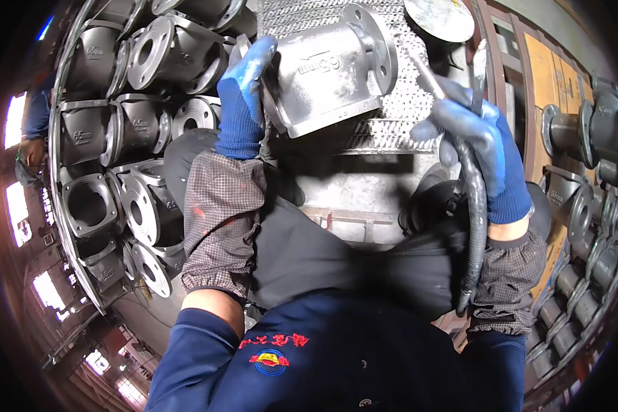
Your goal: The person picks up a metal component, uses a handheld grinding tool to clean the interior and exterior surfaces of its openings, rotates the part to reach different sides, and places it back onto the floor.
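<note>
A grey cast-metal valve body [323, 79] with round bolt-hole flanges lies on its side on a ribbed metal work surface [384, 141] in front of me. My left hand [244, 103], in a blue coated glove, is closed on its left flange, thumb side up by the rim. Right of the casting, my gloved right hand [477, 137] is wrapped round a thin rod-tipped tool [429, 77], whose tip points up and left, apart from the casting. A black hose [472, 226] runs past that palm and down beside my right forearm. My fingers hide the tool's body.
Several similar flanged castings [89, 130] are stacked at the left, and more castings [584, 213] stand at the right. A pale round disc [439, 19] sits at the far right of the work surface. Tan panels [546, 75] stand beyond. Another person's hand [31, 152] shows at the left edge.
</note>
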Tool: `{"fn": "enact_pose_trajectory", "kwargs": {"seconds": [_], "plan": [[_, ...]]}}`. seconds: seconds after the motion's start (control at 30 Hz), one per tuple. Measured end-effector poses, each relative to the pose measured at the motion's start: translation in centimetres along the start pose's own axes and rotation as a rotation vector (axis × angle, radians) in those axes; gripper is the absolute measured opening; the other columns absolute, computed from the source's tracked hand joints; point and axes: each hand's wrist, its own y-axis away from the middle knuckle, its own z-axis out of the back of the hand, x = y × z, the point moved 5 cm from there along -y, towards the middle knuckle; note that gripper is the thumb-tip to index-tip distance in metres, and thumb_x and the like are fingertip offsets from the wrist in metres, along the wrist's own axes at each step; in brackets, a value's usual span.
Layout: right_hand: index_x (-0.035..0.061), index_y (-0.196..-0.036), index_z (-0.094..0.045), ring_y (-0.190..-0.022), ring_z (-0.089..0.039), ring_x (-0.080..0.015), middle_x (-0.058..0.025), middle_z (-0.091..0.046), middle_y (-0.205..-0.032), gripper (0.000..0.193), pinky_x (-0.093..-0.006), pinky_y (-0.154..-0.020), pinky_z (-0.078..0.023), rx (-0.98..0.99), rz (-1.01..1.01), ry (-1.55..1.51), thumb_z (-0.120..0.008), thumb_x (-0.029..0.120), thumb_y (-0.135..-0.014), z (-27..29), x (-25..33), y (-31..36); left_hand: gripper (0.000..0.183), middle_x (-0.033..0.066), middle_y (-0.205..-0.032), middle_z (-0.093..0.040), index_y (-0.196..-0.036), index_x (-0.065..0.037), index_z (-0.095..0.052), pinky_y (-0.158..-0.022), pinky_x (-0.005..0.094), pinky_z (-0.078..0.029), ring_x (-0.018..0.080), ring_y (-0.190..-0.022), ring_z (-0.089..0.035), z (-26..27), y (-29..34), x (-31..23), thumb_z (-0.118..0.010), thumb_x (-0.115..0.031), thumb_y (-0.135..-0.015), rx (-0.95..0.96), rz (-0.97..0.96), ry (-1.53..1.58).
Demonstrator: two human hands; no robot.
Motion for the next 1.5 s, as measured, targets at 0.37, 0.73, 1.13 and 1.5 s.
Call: {"fn": "enact_pose_trajectory", "kwargs": {"seconds": [0.37, 0.73, 1.13, 1.5], "plan": [[-0.0096, -0.121, -0.053, -0.045, -0.051, -0.0077, -0.007, -0.06, -0.064, 0.044, -0.0201, -0.042, -0.039, 0.021, -0.301, 0.217, -0.057, 0.012, -0.083, 0.7, -4.6, 2.0, 0.059, 0.0127, -0.111, -0.061, -0.138, 0.005, -0.036, -0.079, 0.0241, -0.05, 0.0165, -0.095, -0.061, -3.4, -0.6, -3.2, -0.055, -0.03, -0.094, -0.082, 0.313, 0.269], [-0.0085, -0.115, -0.054, -0.072, -0.065, -0.0118, -0.008, -0.064, -0.089, 0.041, -0.0167, -0.052, -0.045, -0.324, 0.134, -0.089, -0.062, 0.019, -0.085, 3.0, 0.4, 2.4, 0.082, 0.0171, -0.112, -0.061, -0.141, -0.003, -0.034, -0.086, 0.0281, -0.047, 0.0216, -0.094, -0.061, -7.5, -1.7, -9.0, -0.067, -0.039, -0.076, 0.164, 0.15, -0.243], [-0.0059, -0.113, -0.058, -0.062, -0.059, -0.0108, -0.0095, -0.066, -0.088, 0.036, -0.0196, -0.054, -0.048, -0.374, 0.265, -0.1, -0.058, 0.018, -0.086, 4.7, -2.1, -1.9, 0.07, 0.0106, -0.079, -0.064, -0.132, -0.011, -0.049, -0.068, 0.0385, -0.05, 0.0301, -0.072, -0.061, -10.9, 4.5, -14.1, -0.064, -0.009, -0.063, 0.81, -0.739, -0.233], [-0.0074, -0.116, -0.057, -0.087, -0.061, -0.0147, -0.0113, -0.063, -0.097, 0.047, -0.0251, -0.078, -0.051, -0.153, 0.214, -0.315, -0.058, 0.028, -0.085, 2.3, -3.2, -1.1, 0.035, 0.0109, -0.112, -0.062, -0.122, 0.002, -0.055, -0.088, 0.0286, -0.048, 0.0161, -0.099, -0.06, -4.8, 2.9, -11.0, -0.06, -0.01, -0.089, 0.363, -0.074, 0.377]]}}
